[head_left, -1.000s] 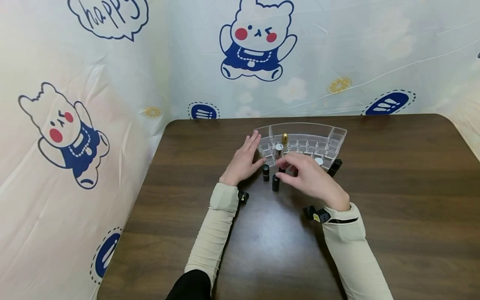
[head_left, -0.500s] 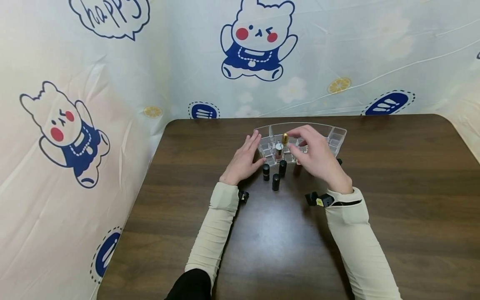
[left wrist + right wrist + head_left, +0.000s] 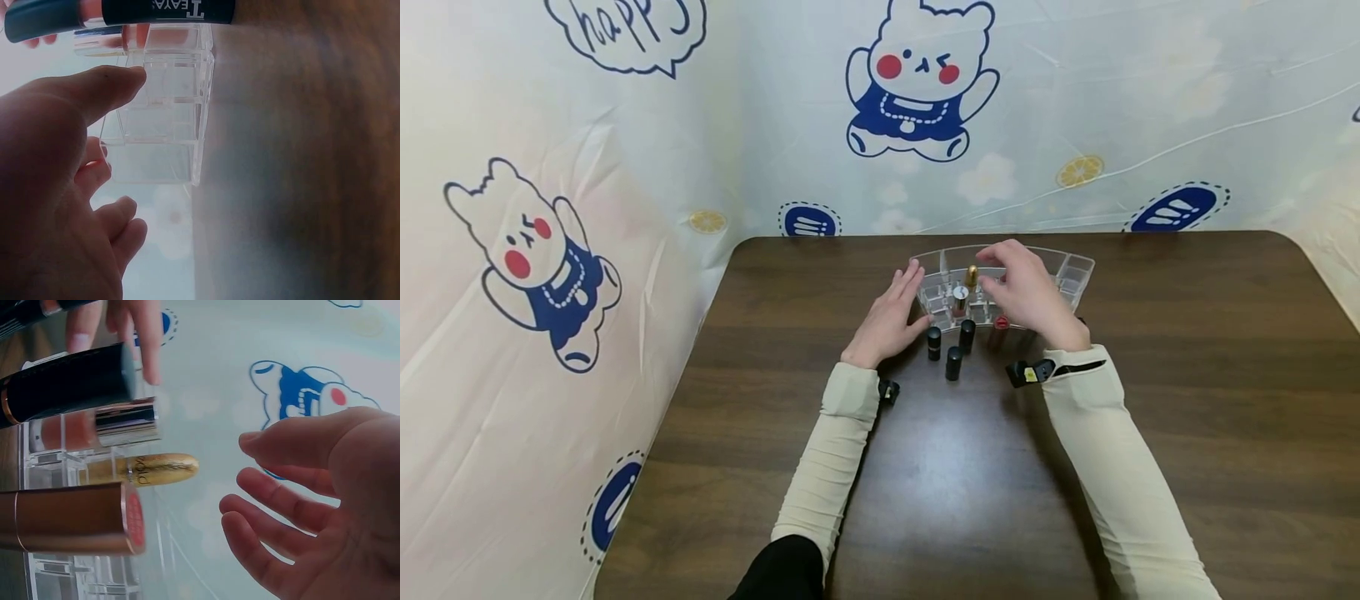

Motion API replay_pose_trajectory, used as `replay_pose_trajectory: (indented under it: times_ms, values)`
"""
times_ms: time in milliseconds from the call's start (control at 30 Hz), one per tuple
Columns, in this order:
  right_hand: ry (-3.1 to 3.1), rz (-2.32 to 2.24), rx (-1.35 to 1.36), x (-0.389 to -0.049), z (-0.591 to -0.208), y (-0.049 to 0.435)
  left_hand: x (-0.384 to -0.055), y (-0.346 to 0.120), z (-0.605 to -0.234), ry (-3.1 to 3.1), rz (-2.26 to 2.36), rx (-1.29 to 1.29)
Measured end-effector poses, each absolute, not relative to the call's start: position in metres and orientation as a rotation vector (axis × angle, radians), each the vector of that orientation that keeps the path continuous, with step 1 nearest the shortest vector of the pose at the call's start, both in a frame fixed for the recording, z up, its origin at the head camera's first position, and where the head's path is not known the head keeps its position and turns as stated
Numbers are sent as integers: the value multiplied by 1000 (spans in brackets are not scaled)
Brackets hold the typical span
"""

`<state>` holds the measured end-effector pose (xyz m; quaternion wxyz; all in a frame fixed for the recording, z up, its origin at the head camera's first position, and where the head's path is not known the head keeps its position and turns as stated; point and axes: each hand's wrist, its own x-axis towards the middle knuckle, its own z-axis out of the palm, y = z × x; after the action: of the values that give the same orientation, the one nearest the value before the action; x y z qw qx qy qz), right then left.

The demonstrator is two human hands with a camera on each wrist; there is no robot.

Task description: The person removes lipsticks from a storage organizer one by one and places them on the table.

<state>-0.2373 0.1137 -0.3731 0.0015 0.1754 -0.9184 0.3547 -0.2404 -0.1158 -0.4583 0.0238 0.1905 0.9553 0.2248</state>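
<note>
A clear plastic lipstick organizer (image 3: 1077,275) with small compartments stands near the table's back edge. My left hand (image 3: 887,321) rests at its left end, fingers stretched and thumb near the front corner. Above the organizer's middle, my right hand (image 3: 1026,287) holds nothing; its fingers are loosely bent and apart from the thumb in the right wrist view. A gold lipstick (image 3: 150,470) and a silver-capped lipstick (image 3: 128,423) stand in compartments. In front are a copper-brown lipstick with a red end (image 3: 69,519) and black lipsticks (image 3: 953,363), one lettered tube (image 3: 169,10) showing close to the left wrist.
The brown wooden table (image 3: 940,500) extends toward me and to both sides. A patterned cloth (image 3: 760,125) hangs behind and left of it. Part of another dark tube (image 3: 1081,321) shows beyond my right wrist.
My right hand has moved from the black lipsticks in front back and up over the organizer, leaving a black lipstick standing there. The copper-brown lipstick has come into sight. My left hand stays put.
</note>
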Motion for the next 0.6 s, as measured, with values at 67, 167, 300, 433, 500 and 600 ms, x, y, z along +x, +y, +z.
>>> replay_pose_trajectory:
  times_ms: [67,167,300,433,500,600]
  values:
    - [-2904,1091,559,-242,-376,111,-241,-116,-459,2956,693,582]
    - [-2933,1072,565,-249,-379,107,-241,-116,-460,2958,686,574]
    - [-2970,1057,576,-256,-381,103,-241,-117,-461,2953,684,566]
    - [-3027,1025,566,-261,-383,100,-240,-117,-460,2950,689,568]
    - [-3051,1006,561,-262,-385,99,-240,-117,-460,2950,689,569]
    - [-3069,990,560,-263,-386,97,-239,-118,-459,2952,692,573]
